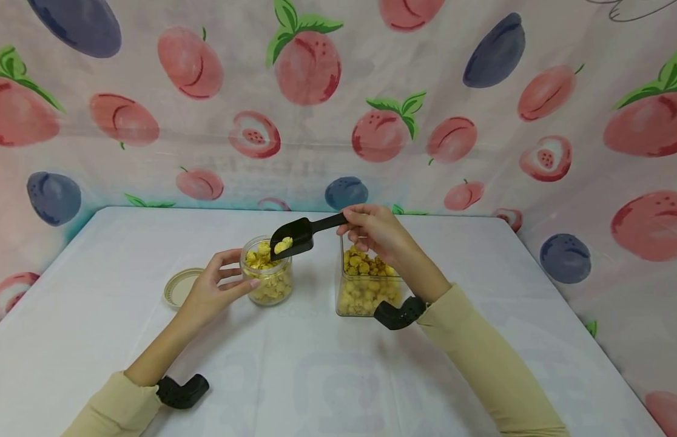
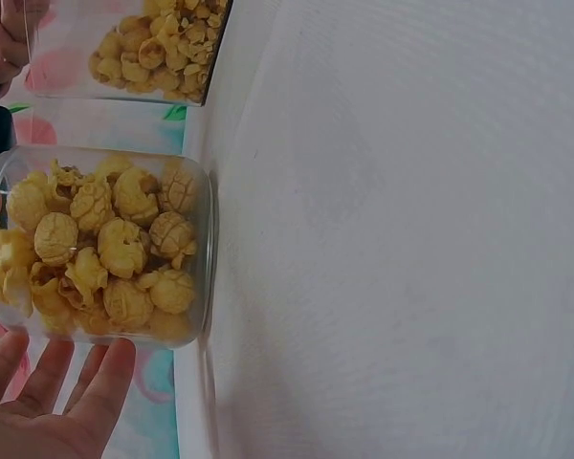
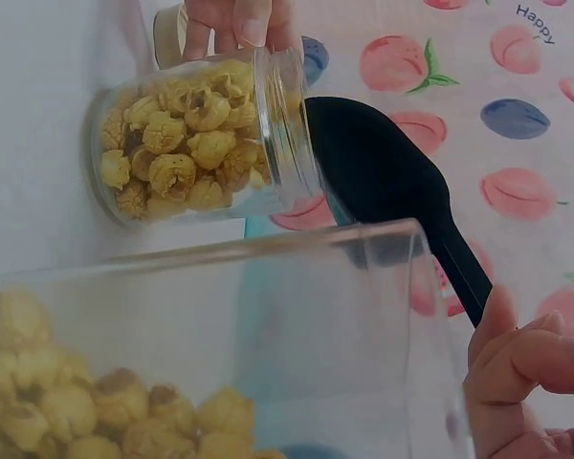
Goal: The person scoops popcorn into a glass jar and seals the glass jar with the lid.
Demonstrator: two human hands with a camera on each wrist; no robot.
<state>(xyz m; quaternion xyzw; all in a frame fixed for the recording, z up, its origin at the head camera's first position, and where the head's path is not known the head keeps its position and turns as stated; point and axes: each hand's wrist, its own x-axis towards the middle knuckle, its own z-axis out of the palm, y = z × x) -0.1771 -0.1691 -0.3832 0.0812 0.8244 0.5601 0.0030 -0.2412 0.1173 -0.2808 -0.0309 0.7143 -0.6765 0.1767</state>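
My right hand [image 1: 379, 233] grips the handle end of a black scoop [image 1: 300, 237]. The scoop's bowl tilts down over the mouth of a round glass jar [image 1: 270, 290], with popcorn [image 1: 282, 245] at its lip. Yellow popcorn [image 2: 105, 249] fills much of the jar, which stands upright on the table. My left hand [image 1: 221, 282] holds the jar from its left side, thumb in front and fingers behind. Under my right hand stands a clear square container [image 1: 341, 297], partly filled with popcorn. In the right wrist view, the container's wall [image 3: 344, 316] covers the near part.
A round jar lid [image 1: 177, 288] lies on the white table [image 1: 316, 376], left of the jar and partly behind my left hand. Behind the table hangs a fruit-printed cloth [image 1: 316, 164]. A black wrist device [image 1: 400, 312] overlaps the square container's front right corner.
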